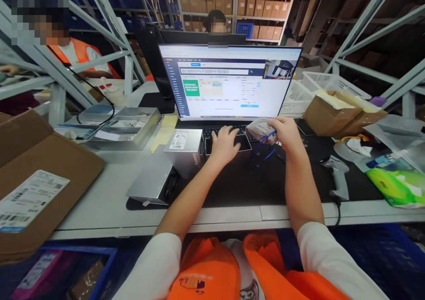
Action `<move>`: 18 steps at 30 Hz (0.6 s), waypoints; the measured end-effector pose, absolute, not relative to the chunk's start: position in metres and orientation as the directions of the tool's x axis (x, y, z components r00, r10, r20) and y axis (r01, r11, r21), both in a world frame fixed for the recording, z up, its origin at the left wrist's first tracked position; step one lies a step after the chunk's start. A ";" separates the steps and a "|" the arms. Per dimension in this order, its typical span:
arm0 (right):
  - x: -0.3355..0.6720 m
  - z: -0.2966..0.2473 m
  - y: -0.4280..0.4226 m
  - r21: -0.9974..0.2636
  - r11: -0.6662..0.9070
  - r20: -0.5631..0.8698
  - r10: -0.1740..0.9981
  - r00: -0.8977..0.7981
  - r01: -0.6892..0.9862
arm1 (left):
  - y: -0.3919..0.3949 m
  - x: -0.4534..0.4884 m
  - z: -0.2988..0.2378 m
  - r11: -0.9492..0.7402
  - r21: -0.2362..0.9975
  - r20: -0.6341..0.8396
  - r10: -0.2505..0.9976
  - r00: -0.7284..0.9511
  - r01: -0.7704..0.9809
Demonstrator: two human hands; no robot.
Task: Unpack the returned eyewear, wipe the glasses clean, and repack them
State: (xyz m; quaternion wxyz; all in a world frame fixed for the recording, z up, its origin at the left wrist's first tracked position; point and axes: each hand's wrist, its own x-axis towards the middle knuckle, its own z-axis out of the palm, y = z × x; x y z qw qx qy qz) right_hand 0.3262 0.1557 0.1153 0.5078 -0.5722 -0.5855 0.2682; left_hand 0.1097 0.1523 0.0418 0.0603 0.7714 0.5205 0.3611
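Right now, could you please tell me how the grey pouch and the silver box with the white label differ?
The grey pouch looks soft and crumpled, while the silver box has straight edges. The pouch is held in the right hand; the box stands unheld. Blue strands show at the pouch, a white label on the box. Both are greyish.

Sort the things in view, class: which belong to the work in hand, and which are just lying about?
Seemingly in use:
Grey pouch, held in the right hand
Keyboard, by the left hand
Lit monitor

Seemingly just lying about:
Green packet, far right
White baskets, beside the monitor
Yellow paper, left of the monitor
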 end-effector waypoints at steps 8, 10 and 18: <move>0.282 0.104 0.146 -0.991 0.113 0.116 0.992 -0.053 -0.071 | 0.116 0.103 0.071 -0.864 0.210 0.870 0.378 0.316 0.458; 0.274 0.103 0.143 -0.992 0.066 0.081 0.988 -0.134 -0.112 | 0.116 0.101 0.072 -0.859 0.225 0.864 0.394 0.312 0.460; 0.288 0.119 0.112 -0.824 0.501 0.471 0.866 -0.170 0.265 | 0.111 0.090 0.080 -0.861 0.341 0.819 0.469 0.331 0.378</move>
